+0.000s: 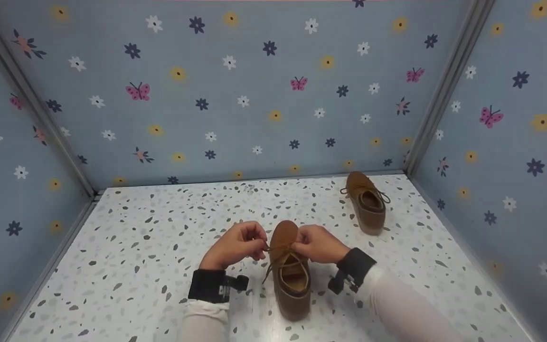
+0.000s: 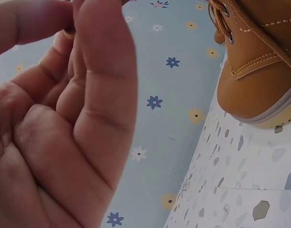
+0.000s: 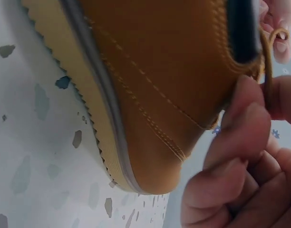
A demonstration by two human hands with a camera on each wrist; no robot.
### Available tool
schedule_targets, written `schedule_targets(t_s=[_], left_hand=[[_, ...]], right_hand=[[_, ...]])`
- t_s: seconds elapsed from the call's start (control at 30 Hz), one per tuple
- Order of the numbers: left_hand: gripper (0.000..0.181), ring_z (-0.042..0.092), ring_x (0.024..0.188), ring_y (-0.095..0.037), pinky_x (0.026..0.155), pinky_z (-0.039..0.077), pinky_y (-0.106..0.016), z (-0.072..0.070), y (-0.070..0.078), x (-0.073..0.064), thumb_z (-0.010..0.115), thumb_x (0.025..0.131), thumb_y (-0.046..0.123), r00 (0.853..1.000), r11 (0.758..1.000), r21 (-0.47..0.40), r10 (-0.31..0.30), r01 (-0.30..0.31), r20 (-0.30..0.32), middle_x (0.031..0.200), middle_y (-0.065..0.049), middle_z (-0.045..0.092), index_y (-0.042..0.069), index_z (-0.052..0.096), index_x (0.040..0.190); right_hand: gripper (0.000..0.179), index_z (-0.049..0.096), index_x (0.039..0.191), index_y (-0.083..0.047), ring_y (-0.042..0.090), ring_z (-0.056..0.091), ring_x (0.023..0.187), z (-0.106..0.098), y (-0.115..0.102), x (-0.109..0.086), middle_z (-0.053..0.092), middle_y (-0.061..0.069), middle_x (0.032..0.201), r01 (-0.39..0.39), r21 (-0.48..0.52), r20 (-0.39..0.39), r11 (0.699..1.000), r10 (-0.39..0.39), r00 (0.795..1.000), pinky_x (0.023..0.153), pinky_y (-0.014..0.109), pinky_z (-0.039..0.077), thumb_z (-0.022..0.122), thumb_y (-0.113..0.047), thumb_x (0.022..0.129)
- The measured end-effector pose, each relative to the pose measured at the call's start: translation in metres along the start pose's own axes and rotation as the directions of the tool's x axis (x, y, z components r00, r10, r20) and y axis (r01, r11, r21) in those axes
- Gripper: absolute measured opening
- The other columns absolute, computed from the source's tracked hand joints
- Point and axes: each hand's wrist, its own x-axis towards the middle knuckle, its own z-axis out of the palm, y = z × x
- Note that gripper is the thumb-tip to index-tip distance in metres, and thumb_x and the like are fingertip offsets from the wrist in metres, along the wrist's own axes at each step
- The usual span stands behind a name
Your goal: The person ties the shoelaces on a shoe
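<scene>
A brown lace-up shoe (image 1: 285, 232) stands upright on the speckled surface, its toe pointing away from me. To its left, my left hand (image 1: 236, 244) pinches a shoelace between thumb and fingertips; only a sliver of the brown lace (image 2: 68, 33) shows there in the left wrist view. On the other side, my right hand (image 1: 322, 244) is close against the lacing, thumb and index finger pinching another part of the shoelace (image 3: 267, 71). The right wrist view shows the shoe's stitched side (image 3: 145, 90) and ridged sole beside those fingers. Loose lace hangs over the shoe's opening.
A matching brown shoe (image 1: 367, 204) stands farther back on the right, near the corner. Blue flowered panels (image 1: 254, 128) rise behind and at both sides of the white speckled surface (image 1: 126, 266). A black strap with a small camera (image 1: 209, 285) is on each wrist.
</scene>
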Motion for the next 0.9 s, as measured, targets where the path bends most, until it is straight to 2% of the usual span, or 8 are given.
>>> schedule_targets(t_s=[0.13, 0.27, 0.33, 0.43, 0.53, 0.6, 0.67, 0.9], left_hand=[[0.013, 0.072, 0.071, -0.016, 0.065, 0.059, -0.028, 0.001, 0.000, 0.000, 0.061, 0.095, 0.002, 0.998, 1.000, 0.020, -0.008, 0.006, 0.069, 0.087, -0.009, 0.073, -0.007, 0.063, 0.104], [0.021, 0.072, 0.068, -0.015, 0.061, 0.056, -0.026, 0.003, -0.001, 0.002, 0.063, 0.103, 0.018, 0.994, 0.998, 0.033, -0.055, 0.052, 0.096, 0.086, -0.005, 0.077, -0.001, 0.063, 0.108], [0.026, 0.068, 0.061, -0.012, 0.056, 0.051, -0.024, 0.005, -0.002, 0.004, 0.058, 0.107, 0.029, 0.995, 0.996, 0.024, -0.082, 0.081, 0.063, 0.083, -0.005, 0.078, 0.003, 0.064, 0.110], [0.028, 0.058, 0.054, -0.010, 0.052, 0.043, -0.023, 0.008, -0.005, 0.008, 0.053, 0.110, 0.033, 0.994, 0.996, 0.014, -0.086, 0.087, -0.071, 0.078, -0.002, 0.074, 0.007, 0.065, 0.108], [0.022, 0.051, 0.056, -0.010, 0.054, 0.042, -0.023, 0.013, -0.011, 0.014, 0.060, 0.107, 0.028, 0.971, 0.995, 0.072, -0.053, 0.072, -0.232, 0.077, 0.002, 0.066, 0.007, 0.068, 0.103], [0.019, 0.051, 0.059, -0.010, 0.058, 0.045, -0.025, 0.018, -0.013, 0.018, 0.066, 0.103, 0.025, 0.957, 0.990, 0.124, -0.028, 0.066, -0.290, 0.080, 0.002, 0.063, 0.006, 0.069, 0.101], [0.018, 0.053, 0.063, -0.011, 0.061, 0.047, -0.026, 0.024, -0.014, 0.021, 0.069, 0.101, 0.024, 0.954, 0.985, 0.159, -0.011, 0.061, -0.300, 0.082, 0.001, 0.063, 0.007, 0.070, 0.099], [0.017, 0.060, 0.078, -0.012, 0.071, 0.051, -0.029, 0.037, -0.015, 0.027, 0.071, 0.100, 0.029, 0.976, 0.972, 0.235, 0.030, 0.022, -0.218, 0.091, 0.000, 0.069, 0.012, 0.073, 0.097]], right_hand=[[0.023, 0.059, 0.073, -0.013, 0.005, 0.051, 0.059, 0.006, -0.001, 0.000, 0.054, -0.009, 0.066, 0.043, -0.088, -0.097, 0.995, -0.052, 0.994, 0.055, 0.023, 0.043, 0.070, -0.018, 0.093], [0.023, 0.058, 0.074, -0.014, 0.005, 0.050, 0.059, 0.011, -0.002, 0.000, 0.053, -0.010, 0.066, 0.056, -0.133, -0.150, 0.990, -0.076, 0.986, 0.054, 0.023, 0.042, 0.070, -0.017, 0.093], [0.024, 0.057, 0.074, -0.015, 0.005, 0.050, 0.058, 0.013, -0.002, -0.001, 0.054, -0.010, 0.066, 0.059, -0.142, -0.169, 0.988, -0.083, 0.982, 0.054, 0.022, 0.041, 0.070, -0.017, 0.094], [0.025, 0.056, 0.073, -0.015, 0.004, 0.049, 0.056, 0.015, -0.002, -0.002, 0.053, -0.010, 0.064, 0.062, -0.142, -0.185, 0.988, -0.088, 0.979, 0.053, 0.022, 0.041, 0.070, -0.017, 0.094], [0.027, 0.055, 0.073, -0.015, 0.003, 0.048, 0.055, 0.017, -0.001, -0.004, 0.052, -0.011, 0.063, 0.061, -0.151, -0.198, 0.987, -0.090, 0.976, 0.053, 0.021, 0.040, 0.071, -0.018, 0.095], [0.028, 0.054, 0.073, -0.016, 0.003, 0.048, 0.055, 0.018, 0.000, -0.004, 0.052, -0.011, 0.063, 0.057, -0.158, -0.207, 0.986, -0.090, 0.974, 0.052, 0.021, 0.039, 0.071, -0.018, 0.095], [0.028, 0.054, 0.073, -0.017, 0.002, 0.048, 0.056, 0.019, 0.000, -0.005, 0.052, -0.012, 0.063, 0.051, -0.170, -0.215, 0.984, -0.087, 0.973, 0.053, 0.021, 0.039, 0.072, -0.020, 0.094], [0.028, 0.055, 0.073, -0.016, 0.002, 0.047, 0.057, 0.019, -0.001, -0.005, 0.052, -0.011, 0.064, 0.066, -0.195, -0.236, 0.979, -0.113, 0.965, 0.054, 0.020, 0.039, 0.074, -0.021, 0.093]])
